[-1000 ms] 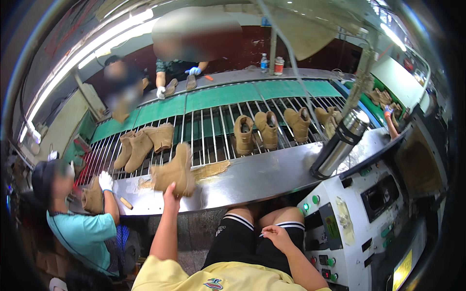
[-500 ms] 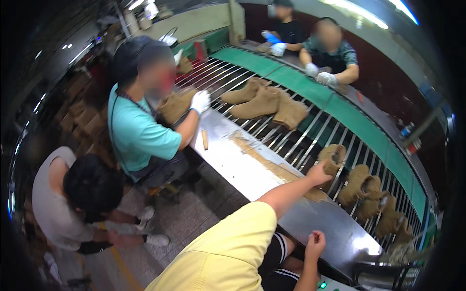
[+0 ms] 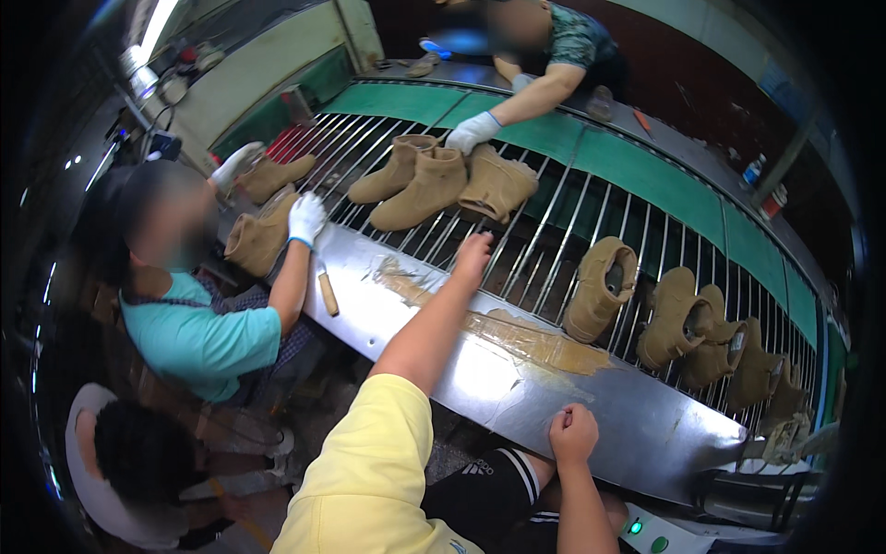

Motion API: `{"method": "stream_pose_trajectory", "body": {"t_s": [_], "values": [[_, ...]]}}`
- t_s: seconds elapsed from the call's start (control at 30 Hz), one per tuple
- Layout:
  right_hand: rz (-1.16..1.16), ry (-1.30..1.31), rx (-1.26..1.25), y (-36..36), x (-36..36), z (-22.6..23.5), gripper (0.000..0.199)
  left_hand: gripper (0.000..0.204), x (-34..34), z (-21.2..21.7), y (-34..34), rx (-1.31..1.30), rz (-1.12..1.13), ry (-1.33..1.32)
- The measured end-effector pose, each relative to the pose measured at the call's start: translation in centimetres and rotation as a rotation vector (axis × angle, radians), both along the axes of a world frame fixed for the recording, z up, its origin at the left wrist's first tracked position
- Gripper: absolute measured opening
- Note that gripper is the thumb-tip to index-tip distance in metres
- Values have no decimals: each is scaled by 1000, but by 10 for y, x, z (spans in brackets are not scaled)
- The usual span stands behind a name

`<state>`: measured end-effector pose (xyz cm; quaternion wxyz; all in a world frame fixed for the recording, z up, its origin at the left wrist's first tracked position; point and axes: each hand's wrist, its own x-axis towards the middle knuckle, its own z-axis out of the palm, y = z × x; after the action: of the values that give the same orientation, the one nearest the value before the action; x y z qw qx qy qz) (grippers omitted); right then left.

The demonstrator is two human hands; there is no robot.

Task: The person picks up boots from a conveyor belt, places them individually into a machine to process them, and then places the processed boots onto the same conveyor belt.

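Observation:
My left hand (image 3: pixel 474 253) reaches out over the near edge of the rod conveyor (image 3: pixel 554 231), fingers apart and holding nothing. The closest tan boot (image 3: pixel 601 287) lies on the rods a little to its right, not touched. Three more tan boots (image 3: pixel 434 181) lie farther up the rods, beyond my fingertips. My right hand (image 3: pixel 573 434) is closed into a fist, empty, and rests on the steel ledge (image 3: pixel 646 425) in front of me. Brown tape or glue residue (image 3: pixel 526 337) streaks the ledge between my hands.
A person in a teal shirt at my left holds a tan boot (image 3: pixel 258 238) in white gloves; a small wooden handle (image 3: pixel 328 294) lies beside them. A gloved hand (image 3: pixel 473 131) across the belt touches the far boots. Several boots (image 3: pixel 711 332) crowd the right. Another person crouches at lower left.
My left hand held a tan boot at the conveyor edge earlier; it has let go and now hovers to the left of it. My head has turned left.

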<state>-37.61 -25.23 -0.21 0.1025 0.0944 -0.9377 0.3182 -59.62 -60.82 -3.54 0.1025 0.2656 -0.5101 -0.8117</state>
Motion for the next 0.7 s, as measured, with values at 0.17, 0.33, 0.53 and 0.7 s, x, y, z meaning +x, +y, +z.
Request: {"method": "stream_pose_trajectory", "body": {"t_s": [0.17, 0.33, 0.53, 0.7], "values": [[-4, -18, 10, 1, -3, -6, 4, 68, -68, -7, -18, 257, 122, 33], [-9, -30, 44, 3, -4, -7, 6, 45, -117, 13, 5, 110, 118, -8], [-8, -3, 52, 2, -8, -10, 8, 41, -134, 5, 16, 50, 121, -24], [14, -5, 49, 0, -8, -13, 8, 40, -138, -40, -5, 211, 106, -80]]}}
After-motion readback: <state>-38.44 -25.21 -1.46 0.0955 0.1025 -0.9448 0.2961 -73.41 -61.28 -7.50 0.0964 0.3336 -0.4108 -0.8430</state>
